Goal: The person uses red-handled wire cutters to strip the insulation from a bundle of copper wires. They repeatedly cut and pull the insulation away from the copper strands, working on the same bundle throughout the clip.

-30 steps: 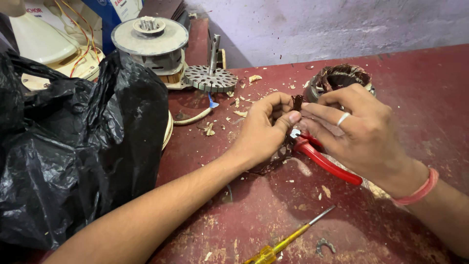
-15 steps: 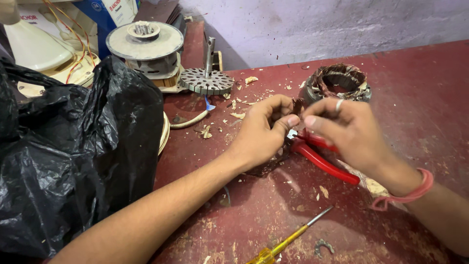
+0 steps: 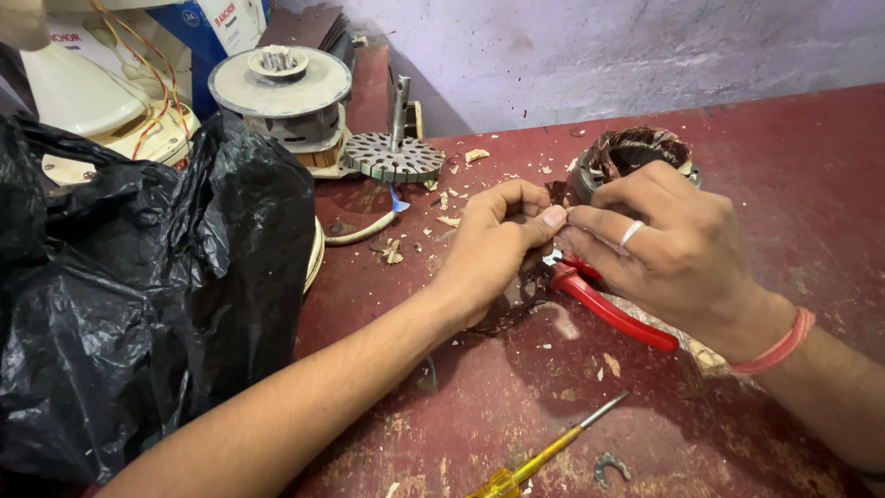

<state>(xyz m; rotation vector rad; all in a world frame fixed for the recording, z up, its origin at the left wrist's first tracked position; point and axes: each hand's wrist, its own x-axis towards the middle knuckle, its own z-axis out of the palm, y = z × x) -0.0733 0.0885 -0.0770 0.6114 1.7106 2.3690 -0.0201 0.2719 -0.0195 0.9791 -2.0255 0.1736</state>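
Left hand (image 3: 493, 242) and right hand (image 3: 668, 249) meet fingertip to fingertip, each grip pinched shut on a dark copper winding scrap (image 3: 556, 194) just in front of the stator (image 3: 631, 157), with the red pliers (image 3: 608, 304) tucked under the right palm on the table (image 3: 811, 184).

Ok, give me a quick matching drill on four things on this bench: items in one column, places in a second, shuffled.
Items:
1. red-handled pliers
2. yellow-handled screwdriver
3. black plastic bag
4. perforated metal disc

Places:
A. far side of the bench, near the wall
B. near edge, handle toward the camera
C. left side of the bench
D. under the right hand

Pairs: 1-D, 2-B, 3-C, 4-A
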